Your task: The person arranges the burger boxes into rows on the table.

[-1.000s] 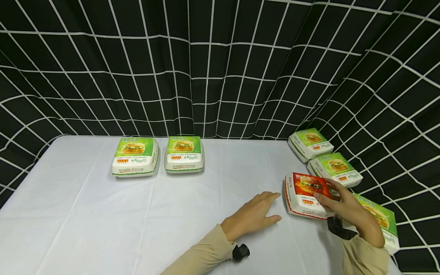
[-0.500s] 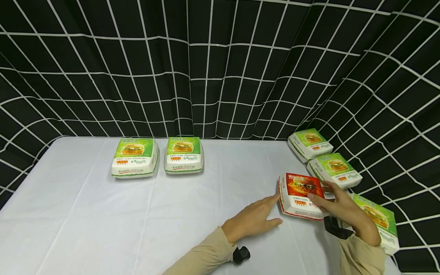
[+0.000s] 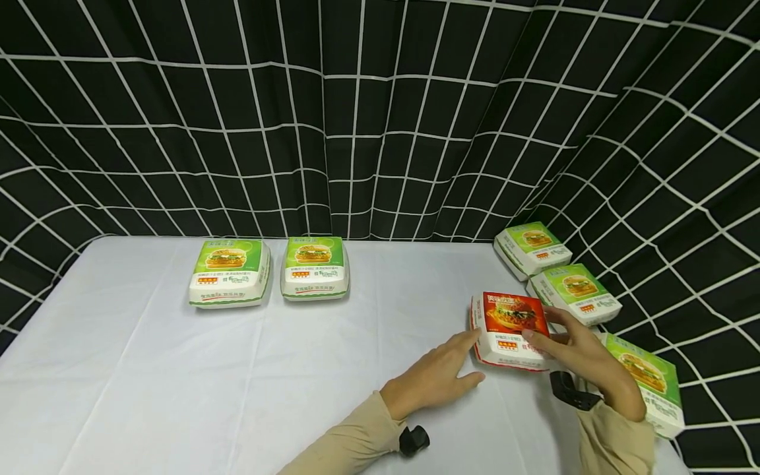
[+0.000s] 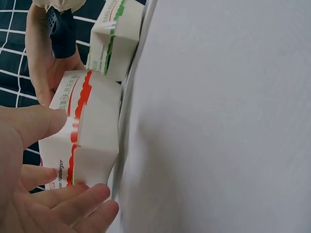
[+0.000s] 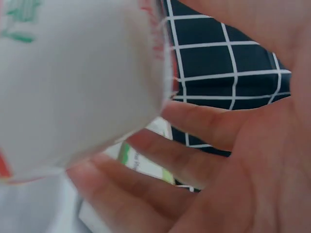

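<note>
A red and white burger box (image 3: 512, 316) is held at the right side of the table by my right hand (image 3: 584, 349), thumb on the lid and fingers along its right side. In the right wrist view, the box's white wall (image 5: 82, 87) sits against the fingertips. My left hand (image 3: 429, 376) is at the box's left side, fingers loosely extended. The left wrist view has that hand (image 4: 53, 204) beside the box (image 4: 99, 116), thumb and fingers spread around a corner; firm contact cannot be told. Whether the box's base touches the table is unclear.
Two green burger boxes, one left (image 3: 227, 267) and one right (image 3: 315, 267), stand at the back of the white table (image 3: 178, 382). Three more line the right edge: far (image 3: 531, 247), middle (image 3: 572, 290) and near (image 3: 647, 376). A black grid curtain (image 3: 356, 119) hangs behind and at the sides.
The right hand has brought the red burger box leftward, up to the left hand's fingertips, and slightly upward in the head view. My left hand has barely moved.
</note>
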`<state>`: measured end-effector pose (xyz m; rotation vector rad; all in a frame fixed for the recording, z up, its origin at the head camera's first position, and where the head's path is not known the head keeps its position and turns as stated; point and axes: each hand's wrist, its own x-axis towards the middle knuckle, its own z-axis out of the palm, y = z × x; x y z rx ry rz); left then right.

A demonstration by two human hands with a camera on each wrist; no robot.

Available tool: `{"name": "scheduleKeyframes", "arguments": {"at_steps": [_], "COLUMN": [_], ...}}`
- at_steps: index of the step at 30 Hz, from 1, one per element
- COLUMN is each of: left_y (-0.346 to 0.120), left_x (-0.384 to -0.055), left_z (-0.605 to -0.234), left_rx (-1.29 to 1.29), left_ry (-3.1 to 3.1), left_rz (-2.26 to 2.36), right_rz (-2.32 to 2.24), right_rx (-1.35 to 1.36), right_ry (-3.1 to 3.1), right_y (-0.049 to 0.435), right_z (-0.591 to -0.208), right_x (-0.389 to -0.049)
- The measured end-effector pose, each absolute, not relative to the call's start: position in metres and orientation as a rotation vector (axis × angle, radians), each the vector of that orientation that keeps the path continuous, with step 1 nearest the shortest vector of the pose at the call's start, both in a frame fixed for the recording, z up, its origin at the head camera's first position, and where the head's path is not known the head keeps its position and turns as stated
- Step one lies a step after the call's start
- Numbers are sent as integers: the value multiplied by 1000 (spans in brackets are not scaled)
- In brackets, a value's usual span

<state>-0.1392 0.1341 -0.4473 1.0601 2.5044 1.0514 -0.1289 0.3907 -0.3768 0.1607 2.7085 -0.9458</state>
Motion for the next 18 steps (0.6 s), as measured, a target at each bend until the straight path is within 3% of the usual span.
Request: {"name": "scheduleKeyframes", "arguments": {"at_steps": [18], "left_y": [118], "left_x": [-158], "left_z": [-445], "left_rx": [803], "left_ry": [2533], "left_rz": [1297], "right_rz": [-1259], "right_rx": [18], "right_ry": [2786], "right_y": [352], "right_z": [-399], "right_x": [-152]}}
